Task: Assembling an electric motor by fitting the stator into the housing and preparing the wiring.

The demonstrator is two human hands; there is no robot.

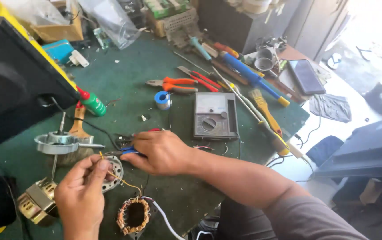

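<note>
A thin yellow wire runs from the copper stator coil, which lies on the green bench near its front edge, up to the left hand. The fingers of this hand are closed together and pinch the upper end of the wire. The right hand is just beside it, a little higher, and it is clamped on a small tool with blue handles (it looks like small pliers or cutters, but the tip is too small to tell) whose point comes to the wire close to the left fingertips. A white cable also leaves the coil to the right.

Under the left hand lies a round metal plate with holes. To the left stand a motor housing with a shaft and a small transformer. Farther back on the bench are a grey analog multimeter, a roll of solder, orange-handled pliers, a green bottle with red cap, a yellow brush and a blue-handled tool.
</note>
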